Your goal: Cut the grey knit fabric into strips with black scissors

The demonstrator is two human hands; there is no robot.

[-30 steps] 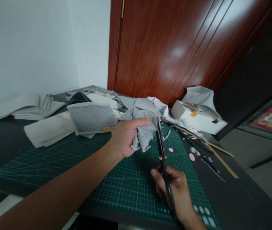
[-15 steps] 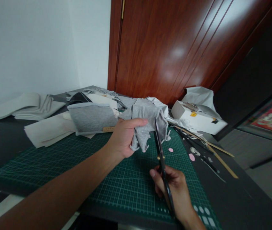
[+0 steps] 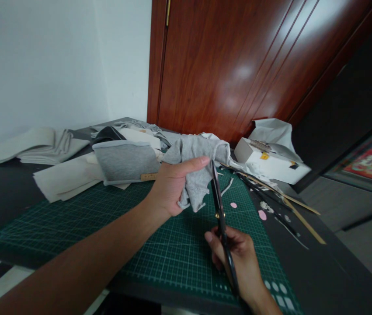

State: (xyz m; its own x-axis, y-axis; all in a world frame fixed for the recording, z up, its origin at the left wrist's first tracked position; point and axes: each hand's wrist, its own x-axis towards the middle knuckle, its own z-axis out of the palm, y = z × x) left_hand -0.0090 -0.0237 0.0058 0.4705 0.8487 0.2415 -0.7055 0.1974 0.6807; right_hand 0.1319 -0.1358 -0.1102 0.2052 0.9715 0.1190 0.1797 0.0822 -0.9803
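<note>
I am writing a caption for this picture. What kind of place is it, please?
Probably a home sewing or craft corner. A green cutting mat covers the table, folded fabric pieces lie behind it, and the right hand works scissors at grey cloth gripped by the left hand.

Green gridded cutting mat (image 3: pixel 84 223) spread across the near half of the dark tabletop (image 3: pixel 330 271). Folded grey panel (image 3: pixel 125 162) on pale cloth at the mat's far edge. Cream fabric stack (image 3: pixel 31 146) toward the far left corner. White box (image 3: pixel 271 164) near the far right edge, wooden strips (image 3: pixel 299 214) beside it. Pink scraps (image 3: pixel 262 215) at the mat's right edge.
</note>
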